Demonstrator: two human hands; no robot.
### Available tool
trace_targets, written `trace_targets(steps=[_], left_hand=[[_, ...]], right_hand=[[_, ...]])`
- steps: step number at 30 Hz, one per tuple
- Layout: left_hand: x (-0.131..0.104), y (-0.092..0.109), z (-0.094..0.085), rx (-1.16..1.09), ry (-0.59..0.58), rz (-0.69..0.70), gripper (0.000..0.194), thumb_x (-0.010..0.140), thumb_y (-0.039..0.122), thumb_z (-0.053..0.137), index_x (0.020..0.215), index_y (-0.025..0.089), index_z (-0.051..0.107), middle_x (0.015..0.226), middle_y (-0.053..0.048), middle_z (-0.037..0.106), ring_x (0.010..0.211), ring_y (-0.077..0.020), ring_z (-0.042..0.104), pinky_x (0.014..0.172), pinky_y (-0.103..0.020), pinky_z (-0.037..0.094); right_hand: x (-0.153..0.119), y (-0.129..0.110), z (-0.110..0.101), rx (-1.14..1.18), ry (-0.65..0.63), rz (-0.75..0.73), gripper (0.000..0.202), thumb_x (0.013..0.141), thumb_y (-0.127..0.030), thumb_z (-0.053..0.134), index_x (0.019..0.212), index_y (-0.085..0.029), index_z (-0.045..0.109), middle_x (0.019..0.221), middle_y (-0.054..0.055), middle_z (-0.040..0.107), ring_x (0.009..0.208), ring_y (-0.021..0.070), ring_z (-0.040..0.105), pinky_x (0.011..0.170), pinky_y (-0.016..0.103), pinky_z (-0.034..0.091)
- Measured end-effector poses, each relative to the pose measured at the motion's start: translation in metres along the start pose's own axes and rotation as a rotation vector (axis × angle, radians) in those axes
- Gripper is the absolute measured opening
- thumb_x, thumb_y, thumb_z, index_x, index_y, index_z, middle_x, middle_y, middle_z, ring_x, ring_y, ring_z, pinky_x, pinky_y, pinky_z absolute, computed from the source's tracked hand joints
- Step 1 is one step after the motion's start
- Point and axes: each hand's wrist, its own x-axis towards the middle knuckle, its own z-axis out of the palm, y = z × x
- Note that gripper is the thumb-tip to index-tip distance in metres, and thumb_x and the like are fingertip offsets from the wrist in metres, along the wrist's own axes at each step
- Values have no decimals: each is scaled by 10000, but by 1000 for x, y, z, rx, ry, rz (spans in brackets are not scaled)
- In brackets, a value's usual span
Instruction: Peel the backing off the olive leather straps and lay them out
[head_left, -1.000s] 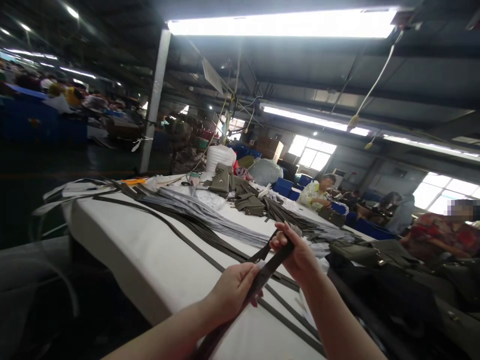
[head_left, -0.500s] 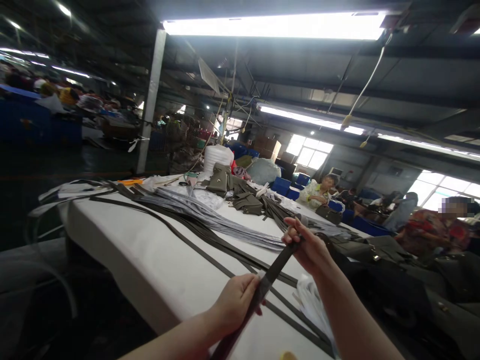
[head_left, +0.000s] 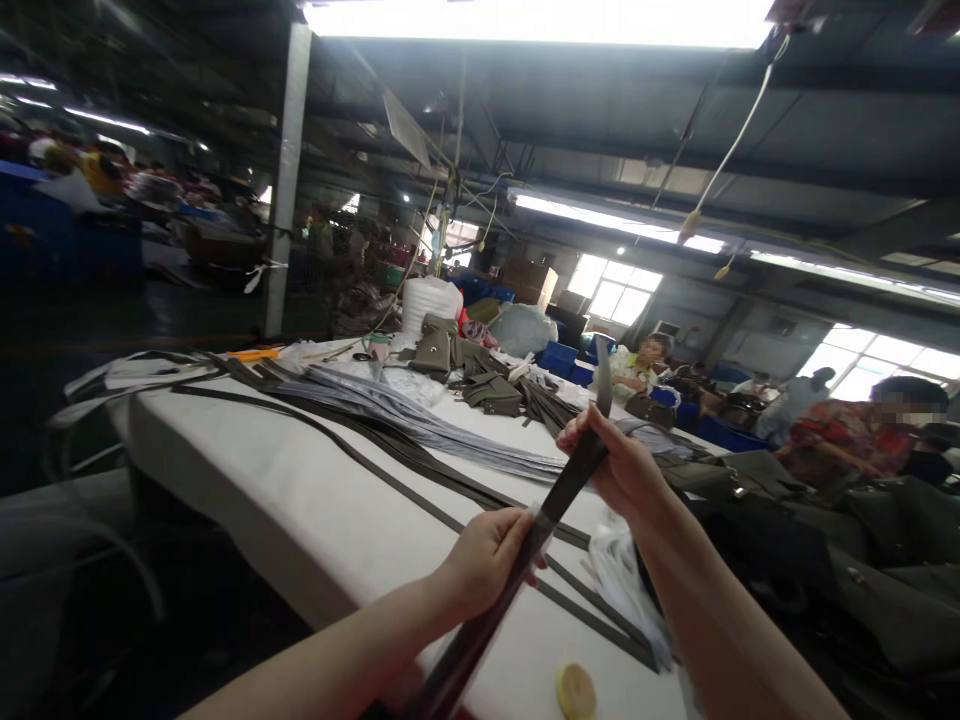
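Note:
A dark strap (head_left: 564, 492) runs diagonally up from the bottom edge, its grey upper end standing free above my right hand. My left hand (head_left: 491, 560) is closed round its middle, where clear plastic wraps the strap. Higher up, my right hand (head_left: 611, 455) pinches the strap between thumb and fingers. Beneath both hands, long dark straps (head_left: 420, 472) and a bundle of grey plastic-covered straps (head_left: 442, 437) lie across the white table (head_left: 300, 490). White strips (head_left: 626, 575) lie beside my right forearm.
A yellow tape roll (head_left: 576, 690) sits near the front table edge. Olive bags (head_left: 892, 570) are piled at right; more bags (head_left: 431, 350) lie at the back by a white roll (head_left: 429, 308). People sit beyond, one in a red patterned top (head_left: 847, 430). A metal post (head_left: 289, 180) stands left.
The strap's upper end now sticks up above my right hand. Both hands still hold the strap, my left slightly further right. The view has tilted down a little, and the tape roll shows fully.

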Motion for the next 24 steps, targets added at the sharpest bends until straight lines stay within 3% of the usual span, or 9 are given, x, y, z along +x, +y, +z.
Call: trace_targets(steps=[2,5,8,10,13,16,20,24], left_hand=[[1,3,0,-11,31,4,555,906,646,435,764,140,612,700,-59,687,535,-141,634,501,-232,475],[11,25,-3,4,61,77,546,905,642,445,793,139,625,717,-61,697,568,-158,659,523,-241,493],[24,51,-7,-7,76,153,552,897,649,454,835,132,638,728,-70,698,561,-164,666,505,-241,499],[28,58,-8,-11,85,180,552,894,648,460,827,130,636,699,-63,682,524,-153,648,475,-230,484],[27,49,-4,18,41,158,541,903,633,456,731,142,605,624,-36,651,465,-121,600,460,-212,458],[24,37,2,-15,15,116,545,900,637,455,726,144,609,655,-45,680,487,-125,611,490,-220,475],[30,46,4,-43,86,147,546,879,653,480,785,138,633,716,-62,708,547,-150,656,502,-221,474],[43,68,1,-19,98,191,549,865,674,484,776,150,620,675,-46,699,539,-155,657,501,-226,473]], right_hand=[[6,-7,-2,-76,-13,-22,368,713,-519,794,659,-184,652,679,20,650,708,164,614,747,305,514],[3,-6,10,-261,-129,-50,455,756,-607,711,629,-176,640,766,60,707,745,184,639,721,304,517],[-8,0,28,-353,-255,3,515,796,-666,618,678,-167,667,716,49,697,509,133,567,471,263,455],[-10,-2,33,-348,-263,30,514,803,-666,608,762,-162,704,663,36,675,415,117,511,386,254,393],[-1,-20,28,-236,-110,-90,415,778,-589,700,740,-176,704,712,46,697,582,161,624,553,290,511],[14,-41,15,-150,-3,-165,362,736,-527,772,653,-194,658,703,32,697,693,177,653,727,320,535],[22,-48,11,-266,-46,-118,468,732,-632,719,658,-171,685,709,69,714,723,215,672,753,352,527],[19,-45,19,-351,-76,-201,517,781,-688,625,675,-187,698,774,83,745,830,247,683,809,367,501]])
